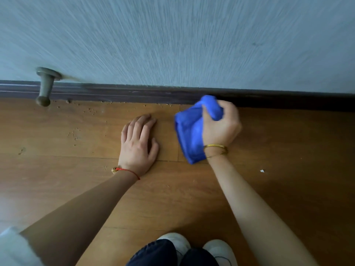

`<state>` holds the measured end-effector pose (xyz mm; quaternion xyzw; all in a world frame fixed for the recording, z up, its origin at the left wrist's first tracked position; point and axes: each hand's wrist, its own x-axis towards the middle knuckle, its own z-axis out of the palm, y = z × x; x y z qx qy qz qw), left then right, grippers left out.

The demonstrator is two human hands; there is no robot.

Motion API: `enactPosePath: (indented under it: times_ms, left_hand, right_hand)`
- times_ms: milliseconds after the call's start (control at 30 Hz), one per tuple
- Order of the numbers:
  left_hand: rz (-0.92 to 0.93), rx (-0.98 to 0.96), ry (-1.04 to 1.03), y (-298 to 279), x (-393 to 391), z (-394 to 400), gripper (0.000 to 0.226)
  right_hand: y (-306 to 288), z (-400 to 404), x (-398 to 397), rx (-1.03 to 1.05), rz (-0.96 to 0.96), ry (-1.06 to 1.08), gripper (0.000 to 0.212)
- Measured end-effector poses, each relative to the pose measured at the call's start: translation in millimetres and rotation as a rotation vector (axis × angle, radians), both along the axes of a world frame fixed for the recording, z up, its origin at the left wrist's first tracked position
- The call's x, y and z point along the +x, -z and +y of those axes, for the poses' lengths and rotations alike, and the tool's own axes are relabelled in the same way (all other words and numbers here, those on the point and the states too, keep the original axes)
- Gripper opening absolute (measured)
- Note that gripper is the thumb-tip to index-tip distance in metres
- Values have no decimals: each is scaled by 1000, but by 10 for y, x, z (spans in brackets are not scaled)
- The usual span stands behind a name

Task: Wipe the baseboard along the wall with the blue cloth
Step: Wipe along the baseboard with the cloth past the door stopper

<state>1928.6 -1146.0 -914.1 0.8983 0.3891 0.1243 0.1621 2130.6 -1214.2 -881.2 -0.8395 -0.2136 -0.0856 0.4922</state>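
Observation:
A dark brown baseboard [134,94] runs along the foot of a pale textured wall [172,39]. My right hand [221,125] grips a bunched blue cloth [189,131]. The cloth's upper end reaches the baseboard's lower edge, and the rest hangs down to the left of my wrist. My left hand [139,143] lies palm down on the wooden floor, fingers spread, a little left of the cloth and short of the baseboard.
A grey door stopper [45,87] juts out from the wall at the left, over the baseboard. Crumbs and grit [84,110] lie on the wooden floor [76,169] near the baseboard. My white shoes [194,246] show at the bottom.

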Motion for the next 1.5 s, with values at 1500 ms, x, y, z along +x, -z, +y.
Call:
enactPosePath:
  times_ms: [1500]
  left_hand:
    - [-41,-2,226,-136,1041,-432,48]
  right_hand:
    - [-201,-967,1226,26,-49,233,20]
